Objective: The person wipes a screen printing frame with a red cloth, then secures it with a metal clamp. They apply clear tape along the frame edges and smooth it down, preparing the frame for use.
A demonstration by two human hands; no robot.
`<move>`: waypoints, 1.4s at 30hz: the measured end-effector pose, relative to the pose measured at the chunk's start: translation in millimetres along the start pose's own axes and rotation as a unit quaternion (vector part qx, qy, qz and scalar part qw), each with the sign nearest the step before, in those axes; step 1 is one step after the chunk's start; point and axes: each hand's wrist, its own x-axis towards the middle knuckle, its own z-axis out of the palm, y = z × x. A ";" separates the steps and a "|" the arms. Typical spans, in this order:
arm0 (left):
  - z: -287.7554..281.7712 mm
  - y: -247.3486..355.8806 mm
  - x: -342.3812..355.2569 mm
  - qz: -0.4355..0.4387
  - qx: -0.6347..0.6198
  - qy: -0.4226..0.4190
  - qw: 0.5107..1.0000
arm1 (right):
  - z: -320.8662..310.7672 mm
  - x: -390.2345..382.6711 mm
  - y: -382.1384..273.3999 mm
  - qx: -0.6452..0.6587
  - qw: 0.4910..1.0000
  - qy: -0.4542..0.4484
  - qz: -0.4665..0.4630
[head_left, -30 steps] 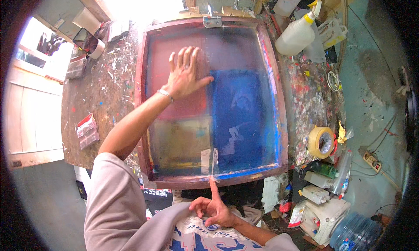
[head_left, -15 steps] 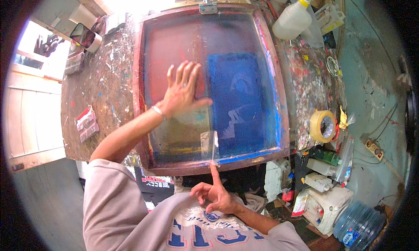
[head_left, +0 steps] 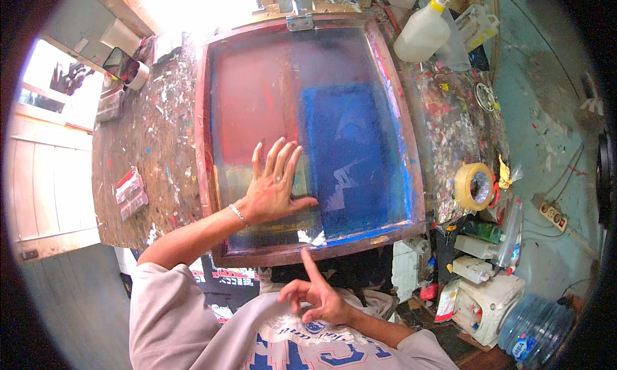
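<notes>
Splays the left hand (head_left: 273, 193) flat over the framed screen (head_left: 360, 151) above the table (head_left: 151, 145); extends, from the half-curled right hand (head_left: 324, 300), a forefinger (head_left: 312, 267) to the screen's near edge. Has, farther right, a translucent spray bottle (head_left: 421, 36) and blue jug (head_left: 536, 325), with contents unclear.

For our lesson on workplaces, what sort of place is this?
Probably a small screen-printing workshop: a colour-stained framed screen with a metal clamp at its far edge, over a paint-spattered table.
</notes>
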 end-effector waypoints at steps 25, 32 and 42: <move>-6.6 26.6 -13.1 0.012 -0.028 -0.021 0.999 | -5.3 -8.9 -25.8 -0.155 0.986 0.001 0.052; -14.0 29.3 -37.8 0.070 -0.059 -0.123 0.988 | -14.1 -13.9 -31.4 -0.185 0.982 -0.001 0.033; -29.3 25.9 -53.6 0.028 -0.008 -0.145 0.989 | -19.8 -44.1 -94.7 -0.306 0.948 0.075 -0.036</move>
